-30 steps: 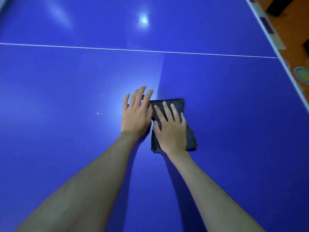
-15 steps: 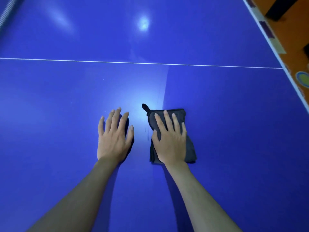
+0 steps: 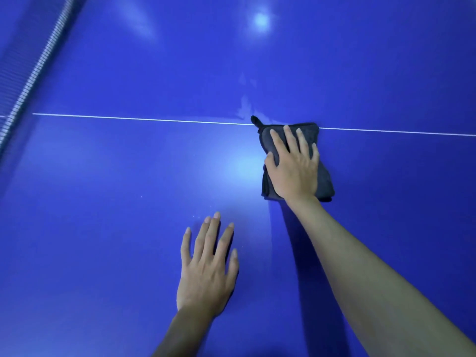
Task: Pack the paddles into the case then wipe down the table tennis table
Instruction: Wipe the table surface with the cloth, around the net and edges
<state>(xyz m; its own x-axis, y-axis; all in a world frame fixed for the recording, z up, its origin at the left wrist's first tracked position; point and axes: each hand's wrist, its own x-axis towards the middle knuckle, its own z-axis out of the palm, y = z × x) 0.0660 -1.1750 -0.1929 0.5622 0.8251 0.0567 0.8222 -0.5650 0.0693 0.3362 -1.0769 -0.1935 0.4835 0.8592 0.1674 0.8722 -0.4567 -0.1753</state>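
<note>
A folded dark grey cloth lies on the blue table tennis table, its far edge reaching the white centre line. My right hand presses flat on top of the cloth, fingers spread and pointing away from me. A small loop tab sticks out at the cloth's far left corner. My left hand rests flat on the bare table surface, nearer to me and to the left of the cloth, holding nothing. No paddles or case are in view.
The net runs along the upper left corner. A faint wet smear shows beyond the white line, just past the cloth. Ceiling lights reflect off the glossy surface.
My right hand has pushed the cloth forward, away from me, up to the white line. My left hand has drawn apart from the cloth and now sits nearer to me on the bare table.
</note>
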